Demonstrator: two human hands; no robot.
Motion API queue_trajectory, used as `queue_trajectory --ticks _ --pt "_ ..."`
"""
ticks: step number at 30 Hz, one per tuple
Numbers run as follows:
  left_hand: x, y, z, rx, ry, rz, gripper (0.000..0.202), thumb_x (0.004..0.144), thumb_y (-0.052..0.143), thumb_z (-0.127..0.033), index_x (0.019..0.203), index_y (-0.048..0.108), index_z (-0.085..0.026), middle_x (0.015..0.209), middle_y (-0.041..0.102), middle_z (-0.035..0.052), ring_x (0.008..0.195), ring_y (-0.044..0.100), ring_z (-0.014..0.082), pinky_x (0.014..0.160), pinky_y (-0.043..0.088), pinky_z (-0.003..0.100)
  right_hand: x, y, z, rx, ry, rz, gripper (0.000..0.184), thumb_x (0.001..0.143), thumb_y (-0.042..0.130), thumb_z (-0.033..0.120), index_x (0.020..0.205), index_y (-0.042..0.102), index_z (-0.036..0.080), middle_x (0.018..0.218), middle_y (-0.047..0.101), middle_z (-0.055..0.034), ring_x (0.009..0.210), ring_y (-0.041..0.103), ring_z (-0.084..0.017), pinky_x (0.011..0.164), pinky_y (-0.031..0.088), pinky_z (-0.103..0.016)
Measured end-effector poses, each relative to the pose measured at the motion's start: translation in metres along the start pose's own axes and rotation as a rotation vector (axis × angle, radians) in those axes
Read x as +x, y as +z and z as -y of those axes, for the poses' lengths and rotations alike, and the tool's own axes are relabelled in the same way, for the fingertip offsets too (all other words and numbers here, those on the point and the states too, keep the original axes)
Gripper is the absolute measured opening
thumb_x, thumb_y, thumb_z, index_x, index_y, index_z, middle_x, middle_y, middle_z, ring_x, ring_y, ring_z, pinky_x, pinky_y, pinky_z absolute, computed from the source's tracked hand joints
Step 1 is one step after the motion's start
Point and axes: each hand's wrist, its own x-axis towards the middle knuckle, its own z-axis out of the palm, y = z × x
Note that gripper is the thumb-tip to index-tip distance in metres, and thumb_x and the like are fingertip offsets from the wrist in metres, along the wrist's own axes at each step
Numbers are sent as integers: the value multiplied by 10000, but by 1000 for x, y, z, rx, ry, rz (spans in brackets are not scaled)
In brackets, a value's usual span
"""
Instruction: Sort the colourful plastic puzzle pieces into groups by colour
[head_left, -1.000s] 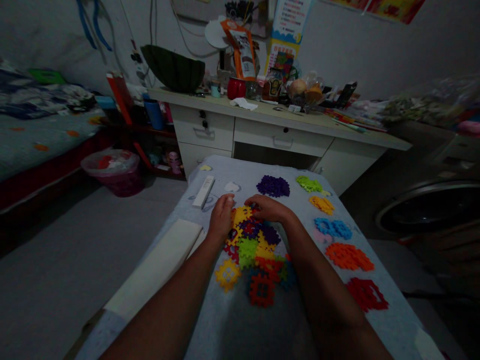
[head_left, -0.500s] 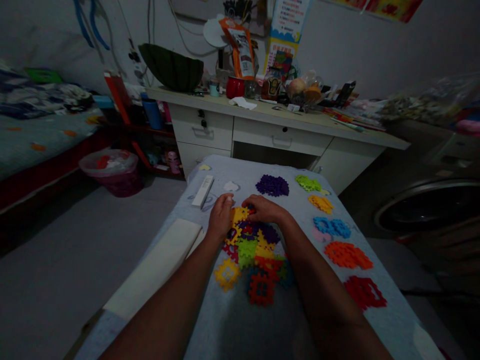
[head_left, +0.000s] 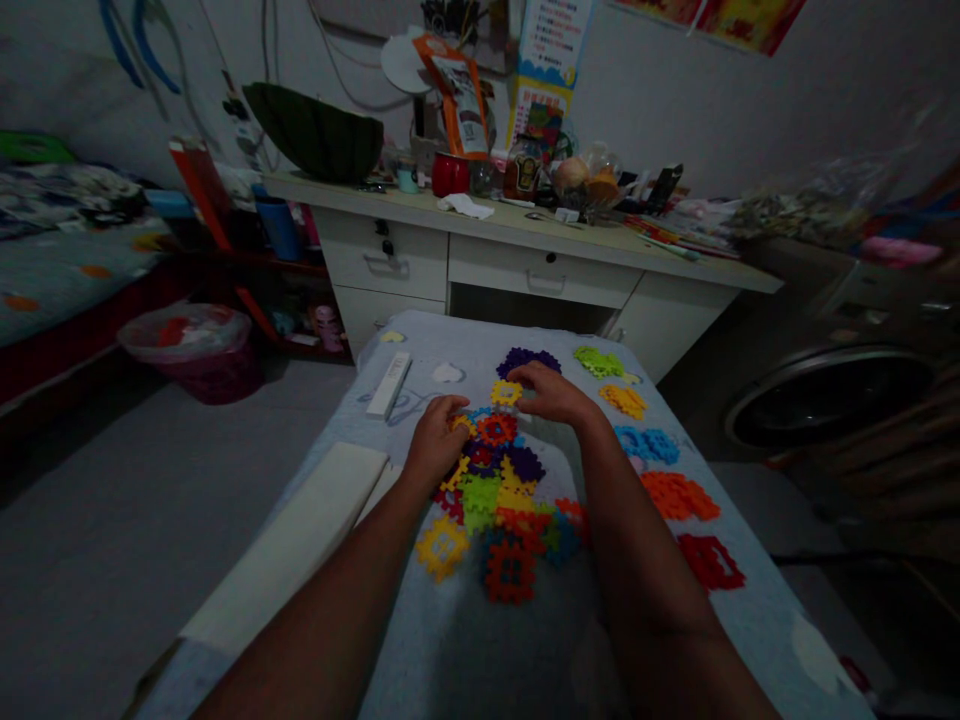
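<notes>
My right hand (head_left: 550, 393) pinches a yellow square building piece (head_left: 506, 392) with toothed edges and an open middle, held just beyond the mixed pile. At the pile's left side, my left hand (head_left: 437, 440) is closed with its thumb and fingers on another yellow building piece (head_left: 466, 425). Between my forearms lies the pile, with a red-orange piece (head_left: 496, 430), purple pieces (head_left: 527, 463), green pieces (head_left: 480, 500) and an orange window piece (head_left: 510, 570). A yellow window piece (head_left: 442, 547) lies at its near left.
Single-colour heaps line the table's right side: green (head_left: 598, 361), yellow (head_left: 622, 401), blue (head_left: 646, 443), orange (head_left: 679, 496) and red (head_left: 711, 562). A purple heap (head_left: 529, 359) sits behind my right hand. White boxes (head_left: 389, 386) lie left; a cluttered desk (head_left: 420, 215) stands behind.
My right hand has drawn away from the pile, farther back and right, with a yellow building piece in its fingers. My left hand stays at the pile. The view has shifted slightly right.
</notes>
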Motion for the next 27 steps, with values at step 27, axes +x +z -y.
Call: queue_trajectory --ticks 27 --pt "0 0 0 -45 -56 -80 358 710 487 -155 1020 659 -202 1076 636 59 961 614 210 928 491 376 -77 -17 -106 -558 851 -228 390 806 638 267 1186 673 186 1201 587 -177 1161 473 -356 944 327 -490"
